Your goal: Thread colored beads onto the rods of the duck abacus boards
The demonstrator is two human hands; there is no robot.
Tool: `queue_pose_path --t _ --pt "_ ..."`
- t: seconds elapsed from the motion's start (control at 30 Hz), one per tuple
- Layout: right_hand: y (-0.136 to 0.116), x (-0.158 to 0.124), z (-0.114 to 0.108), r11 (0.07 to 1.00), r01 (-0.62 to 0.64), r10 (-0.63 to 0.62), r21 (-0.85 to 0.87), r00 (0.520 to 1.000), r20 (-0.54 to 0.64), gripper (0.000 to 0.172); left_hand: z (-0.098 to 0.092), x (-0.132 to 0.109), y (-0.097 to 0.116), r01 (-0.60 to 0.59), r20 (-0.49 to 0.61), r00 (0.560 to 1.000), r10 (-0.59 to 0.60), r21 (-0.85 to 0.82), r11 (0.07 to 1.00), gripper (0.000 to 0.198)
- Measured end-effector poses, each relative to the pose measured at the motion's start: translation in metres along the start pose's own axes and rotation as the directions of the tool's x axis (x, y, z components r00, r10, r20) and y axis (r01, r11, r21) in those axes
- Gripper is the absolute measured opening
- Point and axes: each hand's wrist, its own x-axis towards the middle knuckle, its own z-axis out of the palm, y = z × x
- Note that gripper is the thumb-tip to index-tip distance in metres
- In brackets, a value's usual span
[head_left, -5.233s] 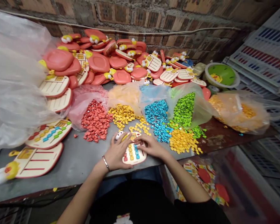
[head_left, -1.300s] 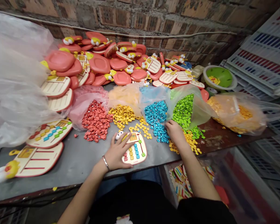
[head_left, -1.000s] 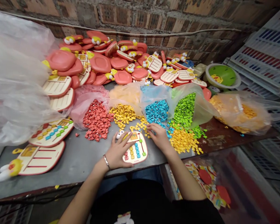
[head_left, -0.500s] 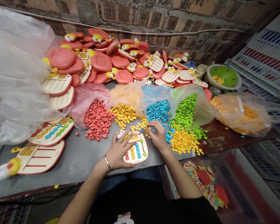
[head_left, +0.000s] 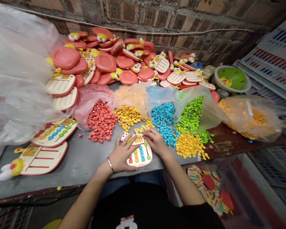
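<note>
A cream toy board (head_left: 143, 162) with a red edge lies in front of me, with rows of red, yellow, blue and green pieces in its slots. My left hand (head_left: 123, 155) rests over its left side, fingers spread across the face and thumb along the near edge, holding it down. At the board's upper right corner, by the slot with green pieces (head_left: 149, 157), my right hand (head_left: 157, 143) has its fingers bent in a pinch. Whatever those fingertips hold is hidden. White bulging eyes (head_left: 124, 136) of the toy show beyond my left fingers.
Heaps of red (head_left: 101, 124), yellow (head_left: 127, 115), blue (head_left: 163, 114) and green pieces (head_left: 192, 109) spill from bags behind the board. Loose yellow pieces (head_left: 190, 145) lie at right. Red-backed toys (head_left: 106, 62) pile against the brick wall. Two boards (head_left: 45, 159) lie at left.
My right hand has moved left and slightly nearer, from beside the loose yellow pieces onto the board's upper right corner. My left hand keeps its place on the board.
</note>
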Motion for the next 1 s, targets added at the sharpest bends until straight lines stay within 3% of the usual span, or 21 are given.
queue_pose_path --t 0.2,0.33,0.4,0.53,0.63,0.77,0.87,1.0 --pt "0.008 -0.002 -0.007 0.989 -0.131 0.112 -0.062 0.964 -0.242 0.019 0.001 -0.001 -0.001 -0.019 -0.019 1.0 0.018 -0.005 1.0 0.095" --pt "0.005 0.0 0.0 1.0 -0.017 0.017 0.014 0.999 -0.031 0.02 0.002 -0.001 0.0 -0.002 -0.016 1.0 0.002 0.006 1.0 0.097" --pt "0.005 0.001 0.003 0.998 -0.021 0.02 0.053 1.0 0.023 0.021 0.001 -0.001 0.001 0.003 -0.015 1.0 -0.003 0.004 1.0 0.098" --pt "0.009 0.0 -0.001 0.986 -0.164 0.162 0.004 0.969 -0.185 0.019 0.0 0.0 0.001 -0.001 0.0 1.0 0.001 0.009 1.0 0.096" --pt "0.011 -0.001 -0.005 0.968 -0.2 0.153 -0.152 0.949 -0.274 0.02 -0.001 0.0 0.002 0.001 0.0 1.0 -0.001 0.011 1.0 0.096" --pt "0.008 0.002 0.002 0.966 -0.095 0.072 -0.242 0.992 -0.102 0.022 0.0 0.0 0.001 0.002 -0.004 1.0 -0.002 0.016 1.0 0.096" --pt "0.006 0.007 0.009 0.951 -0.069 0.092 -0.302 0.994 0.063 0.017 0.0 0.0 0.001 0.002 0.001 1.0 -0.002 0.018 1.0 0.096" --pt "0.007 0.009 0.01 0.943 -0.079 0.119 -0.324 0.988 0.103 0.012 0.001 -0.001 0.001 0.002 0.001 1.0 -0.002 0.019 1.0 0.096"
